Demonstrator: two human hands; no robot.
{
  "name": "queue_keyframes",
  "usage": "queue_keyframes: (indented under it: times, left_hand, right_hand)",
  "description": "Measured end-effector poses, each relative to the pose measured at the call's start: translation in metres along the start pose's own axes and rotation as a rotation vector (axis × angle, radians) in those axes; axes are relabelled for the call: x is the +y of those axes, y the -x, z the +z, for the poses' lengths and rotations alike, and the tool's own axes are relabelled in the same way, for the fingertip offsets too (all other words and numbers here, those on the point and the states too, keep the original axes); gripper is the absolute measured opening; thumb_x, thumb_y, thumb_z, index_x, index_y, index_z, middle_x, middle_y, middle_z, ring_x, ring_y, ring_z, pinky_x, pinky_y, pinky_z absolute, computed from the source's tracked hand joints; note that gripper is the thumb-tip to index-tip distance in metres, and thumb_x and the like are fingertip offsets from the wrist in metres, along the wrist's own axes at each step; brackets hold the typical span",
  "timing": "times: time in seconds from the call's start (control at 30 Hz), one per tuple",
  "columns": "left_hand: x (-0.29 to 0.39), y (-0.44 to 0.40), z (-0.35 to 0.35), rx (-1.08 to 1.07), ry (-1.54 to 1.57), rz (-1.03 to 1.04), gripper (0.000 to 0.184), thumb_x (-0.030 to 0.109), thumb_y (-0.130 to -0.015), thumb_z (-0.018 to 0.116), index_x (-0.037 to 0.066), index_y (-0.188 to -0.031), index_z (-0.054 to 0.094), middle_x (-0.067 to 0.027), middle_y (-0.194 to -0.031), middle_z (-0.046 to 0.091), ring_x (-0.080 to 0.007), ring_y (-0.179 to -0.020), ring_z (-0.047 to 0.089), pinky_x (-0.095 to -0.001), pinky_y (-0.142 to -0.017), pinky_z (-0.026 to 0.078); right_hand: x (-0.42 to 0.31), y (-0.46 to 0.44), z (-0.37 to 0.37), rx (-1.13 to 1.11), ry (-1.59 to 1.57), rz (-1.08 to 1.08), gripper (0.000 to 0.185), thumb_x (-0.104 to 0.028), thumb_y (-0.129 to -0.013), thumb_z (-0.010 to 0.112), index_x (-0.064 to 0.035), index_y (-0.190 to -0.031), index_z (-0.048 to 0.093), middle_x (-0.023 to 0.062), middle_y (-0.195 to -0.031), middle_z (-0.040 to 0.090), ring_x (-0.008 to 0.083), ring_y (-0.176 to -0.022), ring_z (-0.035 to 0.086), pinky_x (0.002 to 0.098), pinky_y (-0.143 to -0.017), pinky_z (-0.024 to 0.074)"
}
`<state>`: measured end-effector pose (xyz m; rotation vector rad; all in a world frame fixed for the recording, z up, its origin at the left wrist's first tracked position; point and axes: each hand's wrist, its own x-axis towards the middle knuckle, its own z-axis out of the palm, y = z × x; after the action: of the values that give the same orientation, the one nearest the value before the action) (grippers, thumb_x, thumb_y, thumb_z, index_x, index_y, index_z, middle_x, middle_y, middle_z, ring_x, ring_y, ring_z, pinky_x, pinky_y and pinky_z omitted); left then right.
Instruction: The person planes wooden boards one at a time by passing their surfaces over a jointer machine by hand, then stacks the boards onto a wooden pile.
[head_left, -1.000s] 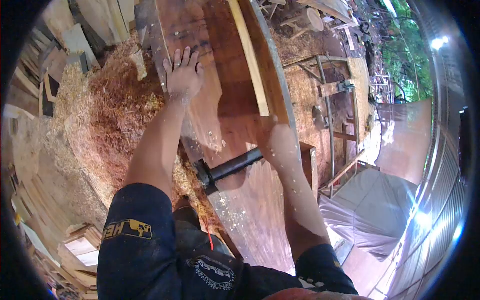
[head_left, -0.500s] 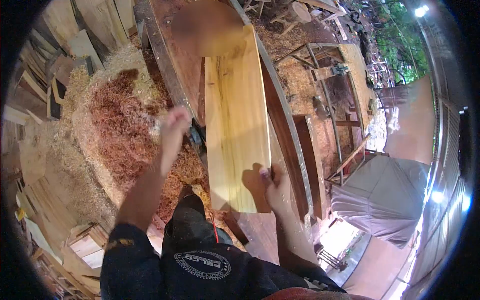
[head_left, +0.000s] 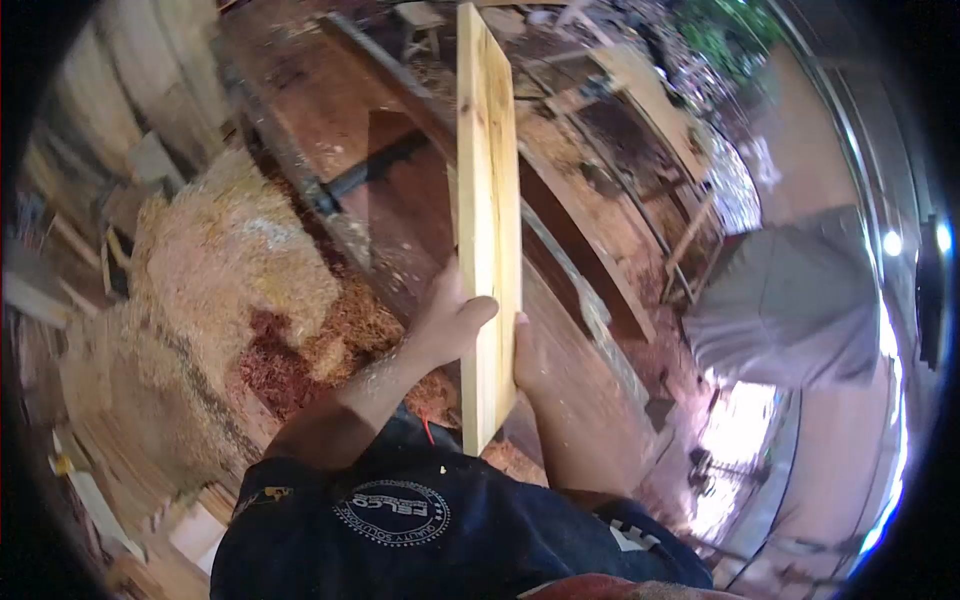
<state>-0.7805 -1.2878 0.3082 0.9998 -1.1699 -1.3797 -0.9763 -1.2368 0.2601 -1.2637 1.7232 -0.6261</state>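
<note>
A long pale wooden board (head_left: 490, 210) is held up on its edge in front of my body. My left hand (head_left: 450, 318) grips its left side, with the thumb lying across the near edge. On the board's right side is my right hand (head_left: 528, 360), pressed to the face; most of its fingers are hidden behind the board. Beneath and beyond the board lies the long reddish-brown workbench (head_left: 410, 215), with a dark bar (head_left: 375, 170) across it.
Wood shavings (head_left: 235, 250) are heaped on the floor to the left. Planks (head_left: 130, 70) lean at the upper left. A metal-and-wood frame (head_left: 640, 200) stands beyond the bench, and a grey cover (head_left: 790, 300) drapes something at the right.
The pale board has been lifted and turned from flat onto its edge. My left hand, free half a second ago, now grips it. The view has swung, shifting the bench up and left.
</note>
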Motion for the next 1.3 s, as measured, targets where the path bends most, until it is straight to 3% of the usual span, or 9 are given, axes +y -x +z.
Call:
queue_keyframes:
  times: [0.1, 0.2, 0.37, 0.63, 0.77, 0.93, 1.03, 1.17, 1.3]
  left_hand:
    - [0.017, 0.027, 0.069, -0.105, -0.275, -0.016, 0.066, 0.005, -0.079, 0.067, -0.008, -0.141, 0.047, -0.0237, -0.124, 0.067, -0.0326, -0.118, 0.067, -0.0404, -0.102, 0.050]
    - [0.026, 0.053, 0.118, -0.244, -0.585, -0.059, 0.073, 0.009, -0.079, 0.070, -0.004, -0.146, 0.046, -0.0286, -0.121, 0.068, -0.0424, -0.115, 0.067, -0.0450, -0.099, 0.052]
    - [0.012, 0.092, 0.165, -0.450, -0.700, -0.054, 0.075, 0.010, -0.080, 0.071, 0.004, -0.151, 0.046, -0.0301, -0.121, 0.068, -0.0431, -0.115, 0.068, -0.0450, -0.096, 0.054]
    - [-0.038, 0.139, 0.157, -0.982, -0.707, 0.272, 0.069, 0.000, -0.079, 0.057, 0.000, -0.148, 0.048, -0.0326, -0.106, 0.069, -0.0460, -0.098, 0.072, -0.0478, -0.084, 0.059]
    - [-0.042, 0.151, 0.155, -1.303, -0.891, 0.161, 0.079, 0.000, -0.084, 0.061, 0.001, -0.158, 0.031, -0.0308, -0.116, 0.069, -0.0421, -0.102, 0.073, -0.0462, -0.085, 0.061]
    - [-0.088, 0.146, 0.131, -1.397, -0.979, 0.289, 0.081, -0.002, -0.086, 0.059, 0.023, -0.159, 0.035, -0.0303, -0.123, 0.067, -0.0442, -0.102, 0.071, -0.0518, -0.086, 0.061]
    - [-0.072, 0.120, 0.142, -1.394, -1.141, -0.070, 0.073, -0.004, -0.084, 0.058, 0.018, -0.153, 0.047, -0.0313, -0.121, 0.066, -0.0467, -0.103, 0.069, -0.0528, -0.088, 0.059]
    - [-0.098, 0.093, 0.121, -1.175, -0.980, 0.138, 0.066, -0.005, -0.085, 0.060, 0.014, -0.147, 0.053, -0.0297, -0.112, 0.068, -0.0476, -0.104, 0.067, -0.0540, -0.090, 0.055]
    - [-0.088, 0.092, 0.129, -1.151, -1.058, 0.076, 0.064, -0.002, -0.085, 0.065, 0.016, -0.146, 0.055, -0.0272, -0.111, 0.070, -0.0461, -0.103, 0.068, -0.0540, -0.089, 0.055]
  right_hand:
    - [0.086, 0.015, 0.019, 0.147, -0.138, 0.055, 0.072, -0.048, -0.113, 0.019, 0.0067, -0.139, 0.058, 0.0313, -0.140, 0.060, 0.0390, -0.136, 0.055, 0.0469, -0.116, 0.0362]
    - [0.115, 0.048, 0.015, 0.120, -0.398, 0.047, 0.043, -0.034, -0.110, 0.045, 0.0010, -0.134, 0.053, 0.0194, -0.137, 0.059, 0.0251, -0.125, 0.056, 0.0395, -0.106, 0.0454]
    - [0.137, 0.088, 0.008, 0.177, -0.602, 0.249, 0.076, -0.056, -0.112, 0.017, 0.0044, -0.142, 0.054, 0.0261, -0.129, 0.067, 0.0371, -0.125, 0.062, 0.0452, -0.108, 0.0474]
    - [0.210, 0.118, -0.016, 0.247, -1.553, 0.417, 0.058, -0.051, -0.113, 0.026, -0.0022, -0.114, 0.058, 0.0170, -0.107, 0.069, 0.0306, -0.097, 0.071, 0.0501, -0.084, 0.0609]
    - [0.263, 0.140, 0.025, 0.265, -1.780, 0.298, 0.045, -0.035, -0.111, 0.044, 0.0001, -0.138, 0.052, 0.0186, -0.119, 0.069, 0.0314, -0.107, 0.071, 0.0478, -0.092, 0.0615]
    - [0.275, 0.157, 0.027, 0.526, -1.693, 0.263, 0.047, -0.036, -0.110, 0.045, 0.0010, -0.139, 0.051, 0.0188, -0.121, 0.069, 0.0318, -0.107, 0.072, 0.0470, -0.088, 0.0635]
    - [0.281, 0.169, -0.020, 0.461, -1.358, 0.734, 0.050, -0.039, -0.112, 0.041, 0.0011, -0.141, 0.049, 0.0172, -0.116, 0.071, 0.0289, -0.093, 0.076, 0.0379, -0.068, 0.0655]
    - [0.345, 0.195, -0.073, 0.628, -0.983, 0.476, 0.037, -0.019, -0.104, 0.061, 0.0026, -0.133, 0.059, 0.0138, -0.093, 0.074, 0.0206, -0.081, 0.074, 0.0283, -0.061, 0.0579]
    - [0.375, 0.223, -0.158, 0.952, -0.487, 0.528, 0.044, -0.003, -0.097, 0.065, 0.0034, -0.138, 0.054, 0.0156, -0.107, 0.072, 0.0195, -0.085, 0.072, 0.0310, -0.067, 0.0596]
